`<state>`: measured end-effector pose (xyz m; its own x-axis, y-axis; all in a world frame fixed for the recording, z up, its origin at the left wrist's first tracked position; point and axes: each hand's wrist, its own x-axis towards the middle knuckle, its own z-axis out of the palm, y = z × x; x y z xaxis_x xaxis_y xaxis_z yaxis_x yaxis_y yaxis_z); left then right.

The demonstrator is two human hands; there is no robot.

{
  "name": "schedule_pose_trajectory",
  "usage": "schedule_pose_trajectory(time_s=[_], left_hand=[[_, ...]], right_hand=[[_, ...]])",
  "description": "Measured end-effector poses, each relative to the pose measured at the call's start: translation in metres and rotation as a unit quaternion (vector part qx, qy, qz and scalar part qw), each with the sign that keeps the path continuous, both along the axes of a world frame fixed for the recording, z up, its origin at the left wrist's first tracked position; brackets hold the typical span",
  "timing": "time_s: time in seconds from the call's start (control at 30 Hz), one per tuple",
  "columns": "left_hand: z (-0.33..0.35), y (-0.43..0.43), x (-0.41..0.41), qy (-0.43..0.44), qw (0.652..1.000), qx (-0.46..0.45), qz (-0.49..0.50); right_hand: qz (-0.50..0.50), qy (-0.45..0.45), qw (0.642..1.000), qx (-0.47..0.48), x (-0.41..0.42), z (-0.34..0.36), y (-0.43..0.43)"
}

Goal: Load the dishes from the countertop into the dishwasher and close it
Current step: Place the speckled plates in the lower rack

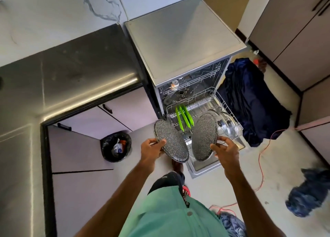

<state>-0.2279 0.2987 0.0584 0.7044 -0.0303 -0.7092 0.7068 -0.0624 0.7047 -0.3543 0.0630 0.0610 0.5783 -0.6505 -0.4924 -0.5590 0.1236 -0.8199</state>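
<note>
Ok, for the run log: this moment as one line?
left hand grips left speckled plate | right hand grips right speckled plate | lower rack out, holds green plates, glass lid

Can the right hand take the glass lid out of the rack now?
Probably not yet. The right hand grips a speckled plate, held in front of the glass lid in the rack. Nothing else seems to block the way.
</note>
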Motion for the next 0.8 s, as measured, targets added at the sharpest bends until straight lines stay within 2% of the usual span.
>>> schedule_pose_trajectory(time_s=[0.2,0.43,0.53,0.67,0.8], left_hand=[[-0.022,-0.072,0.049,0.022,0.998,0.045,-0.022],[-0.083,-0.145,0.103,0.021,0.993,0.098,-0.067],[-0.12,-0.164,0.115,0.011,0.992,0.115,-0.059],[-0.186,-0.189,0.131,0.007,0.994,0.107,-0.015],[-0.254,-0.205,0.149,-0.029,0.991,0.129,0.021]], right_hand=[[0.025,0.039,0.998,-0.041,0.05,-0.015,-0.054],[0.057,0.085,0.99,-0.093,0.12,-0.062,-0.119],[0.079,0.097,0.987,-0.102,0.147,-0.098,-0.144],[0.127,0.102,0.98,-0.113,0.187,-0.178,-0.178],[0.171,0.114,0.965,-0.164,0.224,-0.258,-0.197]])
